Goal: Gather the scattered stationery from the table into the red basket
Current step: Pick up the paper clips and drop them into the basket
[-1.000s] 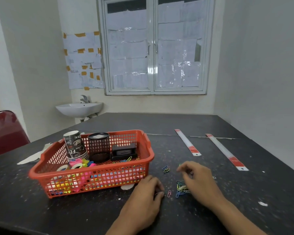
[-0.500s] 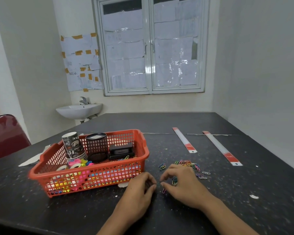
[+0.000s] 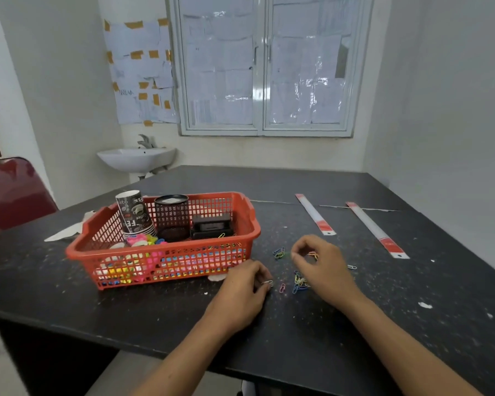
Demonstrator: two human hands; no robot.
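The red basket (image 3: 255, 227) stands left of centre on the dark table (image 3: 155, 315). It holds stacked paper cups (image 3: 132, 212), a black mesh pen holder (image 3: 172, 215), a black box (image 3: 210, 225) and colourful small items. Coloured paper clips lie scattered to the right of the basket: one bunch (image 3: 279, 252), another bunch (image 3: 300, 282) and a single pink clip (image 3: 282, 287). My left hand (image 3: 240, 292) rests on the table beside the basket's front right corner, its fingers curled round a few clips. My right hand (image 3: 323, 267) is curled over orange clips, thumb and forefinger pinched together.
Two long white rulers with red ends (image 3: 315, 215) (image 3: 375, 230) lie on the table's far right part. A paper scrap (image 3: 66, 231) lies left of the basket. A red chair (image 3: 12, 192) stands at the left, a washbasin (image 3: 137, 158) behind the table.
My right hand has drawn away from my left hand, moving right and farther out over the clips. My left hand stays beside the basket's corner.
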